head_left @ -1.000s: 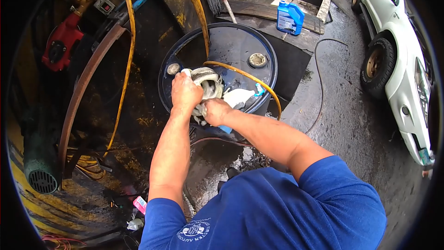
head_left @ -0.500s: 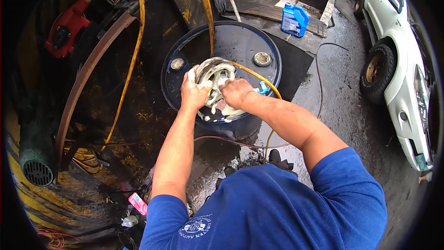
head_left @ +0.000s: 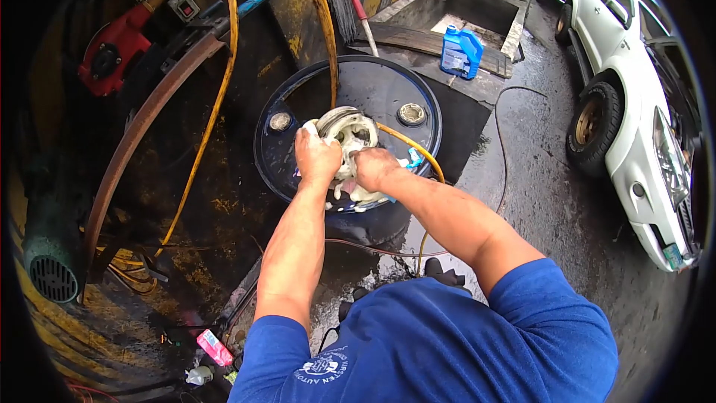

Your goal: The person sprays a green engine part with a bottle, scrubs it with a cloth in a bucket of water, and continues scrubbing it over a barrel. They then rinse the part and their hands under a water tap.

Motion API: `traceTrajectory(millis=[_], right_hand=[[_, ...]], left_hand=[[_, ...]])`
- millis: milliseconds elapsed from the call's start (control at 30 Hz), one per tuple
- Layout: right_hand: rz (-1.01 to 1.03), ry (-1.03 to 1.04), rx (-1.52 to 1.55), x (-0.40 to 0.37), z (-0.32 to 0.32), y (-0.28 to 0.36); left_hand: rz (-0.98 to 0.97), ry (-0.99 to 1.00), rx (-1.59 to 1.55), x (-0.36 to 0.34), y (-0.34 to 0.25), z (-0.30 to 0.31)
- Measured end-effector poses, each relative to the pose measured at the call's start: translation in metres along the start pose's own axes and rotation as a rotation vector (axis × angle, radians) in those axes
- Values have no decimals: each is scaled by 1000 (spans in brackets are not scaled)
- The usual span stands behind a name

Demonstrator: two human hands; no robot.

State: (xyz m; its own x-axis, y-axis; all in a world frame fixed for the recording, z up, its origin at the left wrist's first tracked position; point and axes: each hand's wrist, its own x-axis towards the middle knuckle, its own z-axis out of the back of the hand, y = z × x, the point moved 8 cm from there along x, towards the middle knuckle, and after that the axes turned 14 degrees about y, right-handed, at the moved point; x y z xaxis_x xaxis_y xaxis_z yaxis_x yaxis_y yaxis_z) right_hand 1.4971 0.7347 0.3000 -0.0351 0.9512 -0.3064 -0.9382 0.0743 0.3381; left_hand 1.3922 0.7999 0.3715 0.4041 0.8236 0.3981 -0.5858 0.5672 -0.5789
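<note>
A round, hollow metal part (head_left: 365, 128), coated in whitish foam, is tilted up on the lid of a dark blue drum (head_left: 436, 108). My left hand (head_left: 319, 157) is closed around its left rim, with foam on the fingers. At the part's lower right opening, my right hand (head_left: 375, 169) is closed with its fingers curled down. Whatever those fingers grip is hidden by the hand and foam. Beside my right wrist lies a small blue-and-white piece (head_left: 414, 158), possibly a packet. Foam blobs spread over the drum lid below the part.
A yellow hose (head_left: 418, 148) crosses the drum's right side. Behind stand a blue jug (head_left: 462, 52) and a mop (head_left: 350, 0) by a concrete basin (head_left: 514, 26). A white vehicle (head_left: 634, 104) is at right. Red machinery (head_left: 112, 56) and a rusty curved bar (head_left: 138, 130) are at left.
The camera view has shifted, so the drum sits lower and slightly left. The foamy part's rim has tilted a little with my left hand. Both hands stay at the part.
</note>
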Motion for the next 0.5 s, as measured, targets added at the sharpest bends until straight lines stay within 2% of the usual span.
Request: traceTrajectory(millis=[67,100,133,167,200,267,300,333,367,400,467,500], right_hand=[[28,67,134,-7,-2,19],[106,36,263,32,-37,14],[185,5,394,70,-73,8],[369,69,-335,27,-46,61],[353,12,-199,35,-53,65],[275,-35,642,32,-46,53],[207,36,315,27,-49,45],[137,100,-15,2,-17,36],[159,39,-124,-1,-1,24],[152,67,-244,3,2,20],[124,107,-136,-4,-3,27],[92,49,51,14,-29,28]], left_hand=[[-5,204,279,11,-12,2],[21,314,352,15,-14,2],[29,314,360,17,-19,9],[62,422,452,17,-23,5],[94,529,539,17,-26,1],[148,579,566,19,-32,4],[141,575,569,19,-32,3],[130,567,572,20,-35,1],[139,592,579,19,-41,-1],[132,597,581,19,-46,-5],[133,627,565,19,-55,-12],[131,624,554,19,-58,-15]])
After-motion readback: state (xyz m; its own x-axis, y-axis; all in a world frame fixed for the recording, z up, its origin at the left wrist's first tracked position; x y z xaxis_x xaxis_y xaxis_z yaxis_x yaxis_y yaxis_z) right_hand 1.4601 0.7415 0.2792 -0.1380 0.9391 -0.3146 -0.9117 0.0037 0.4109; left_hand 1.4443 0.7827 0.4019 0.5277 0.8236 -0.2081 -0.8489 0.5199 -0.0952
